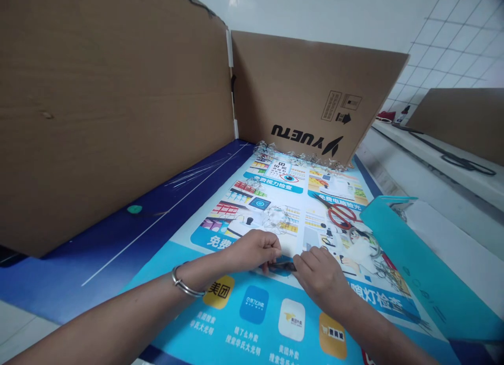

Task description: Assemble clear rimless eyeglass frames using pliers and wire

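Here the right hand clamps the dark piece over the poster, left hand curled by its other end, grip impossible to tell, apparently mid-handling, next move wanting steadiness

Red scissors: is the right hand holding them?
No, the red scissors lie on the printed sheet, apart from the right hand.

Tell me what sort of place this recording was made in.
Probably an improvised indoor handcraft spot, though whether home or shop is unclear. Cardboard panels stand around a printed poster laid flat, on which lie scissors and what looks like thin wire.
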